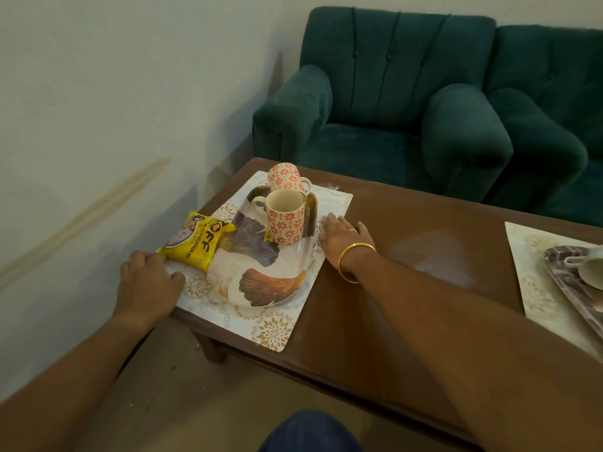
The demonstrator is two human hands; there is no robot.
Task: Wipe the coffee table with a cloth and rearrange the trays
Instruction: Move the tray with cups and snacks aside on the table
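- The fingers [331, 223] of the right hand [344, 241] lay flat and spread, grasping nothing, pressed on the right edge of the placemat [270, 331] just beside the tray [261, 288], at the centre of the frame.
- The fingers [173, 277] of the left hand [146, 283] curled over the left edge of the same placemat at centre left; whether they pinched it or only rested on it could not be told.
- A gold bangle [354, 261] sat on the right wrist and a thin ring on one right finger.
- The tray, oval and painted with fan-shaped leaves, lay on the placemat at the left end of the brown table [408, 288].
- In the tray stood an upright mug [285, 216] with a red flower pattern, its inside showing empty; behind it, toward the upper part of the frame, a second mug [284, 176] of the same pattern was tilted, touching the first.
- A yellow snack packet [195, 241] lay across the tray's left rim, partly on the placemat, touching the left hand.
- At the right edge of the frame a second placemat [535, 295] carried a grey tray [567, 282] holding a pale cup [592, 267], only partly seen.
- A whitish smear [434, 256] marked the table between the two placemats.
- Green armchairs [391, 109] stood beyond the table in the upper right.
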